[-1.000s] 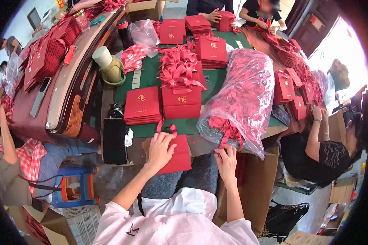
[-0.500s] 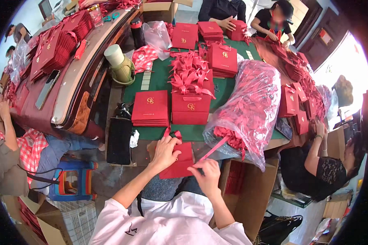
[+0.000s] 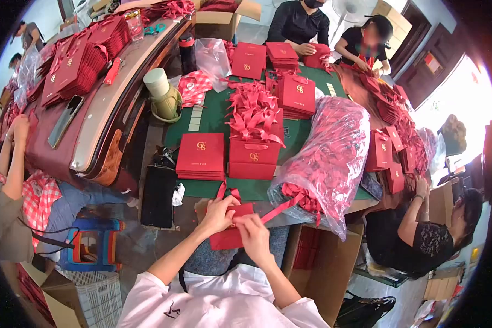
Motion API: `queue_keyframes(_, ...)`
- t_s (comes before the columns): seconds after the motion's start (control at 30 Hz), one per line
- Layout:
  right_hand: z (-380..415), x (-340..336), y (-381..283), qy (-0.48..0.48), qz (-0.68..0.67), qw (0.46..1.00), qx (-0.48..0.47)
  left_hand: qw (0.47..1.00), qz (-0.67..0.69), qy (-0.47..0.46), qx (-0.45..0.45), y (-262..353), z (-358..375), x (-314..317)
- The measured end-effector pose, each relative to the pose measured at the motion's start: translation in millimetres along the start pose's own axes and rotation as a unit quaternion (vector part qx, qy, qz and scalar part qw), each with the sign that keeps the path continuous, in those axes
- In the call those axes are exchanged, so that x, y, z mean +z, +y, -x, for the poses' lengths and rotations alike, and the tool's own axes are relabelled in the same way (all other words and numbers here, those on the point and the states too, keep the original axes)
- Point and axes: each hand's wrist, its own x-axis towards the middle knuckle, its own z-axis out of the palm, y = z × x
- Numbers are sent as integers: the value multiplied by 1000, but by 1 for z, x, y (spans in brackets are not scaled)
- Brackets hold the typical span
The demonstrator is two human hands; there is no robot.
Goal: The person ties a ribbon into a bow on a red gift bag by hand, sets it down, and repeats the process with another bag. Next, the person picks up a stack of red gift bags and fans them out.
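1. Red paper bag (image 3: pixel 227 236) is lying flat at the near edge of the tabletop (image 3: pixel 213 117), just in front of the person, partly over their lap.
2. Left hand (image 3: pixel 220 213) is closing on the top of that bag, its grip pinching the edge beside a short ribbon loop (image 3: pixel 228 191) sticking up from it.
3. Right hand (image 3: pixel 252 232) is sitting just beside the left, its grip shut around a red ribbon (image 3: pixel 279 208); the two hands are nearly touching over the bag.
4. That ribbon is running up and to the right from the fingers to a big clear plastic sack (image 3: pixel 325 158) stuffed with more red ribbons, which is leaning on the tabletop's right side.
5. A flat stack of red bags (image 3: pixel 201 156) is lying on the green cover just beyond the hands, with a row of upright bags (image 3: pixel 254 156) bearing ribbon handles touching it on the right.
6. A cardboard box (image 3: pixel 325 262) is standing open on the floor below the sack.
7. Other people are working at the far end and on the right; one in a black top (image 3: pixel 421 246) is sitting near the box.
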Motion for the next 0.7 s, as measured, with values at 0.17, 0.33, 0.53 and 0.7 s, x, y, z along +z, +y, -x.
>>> queue_keyframes(0.17,-4,-4,9,43,28,996,78,1000,19,6,-3,9,-3,-9)
queue_keyframes(0.33,9,4,-16,-16,-165,963,213,990,114,-24,-76,9,-6,-11)
queue_keyframes(0.53,6,17,-13,4,-183,959,217,984,152,-33,-83,1,-7,-12)
queue_keyframes(0.7,-13,6,15,46,7,990,133,981,174,-5,-79,6,-3,-16)
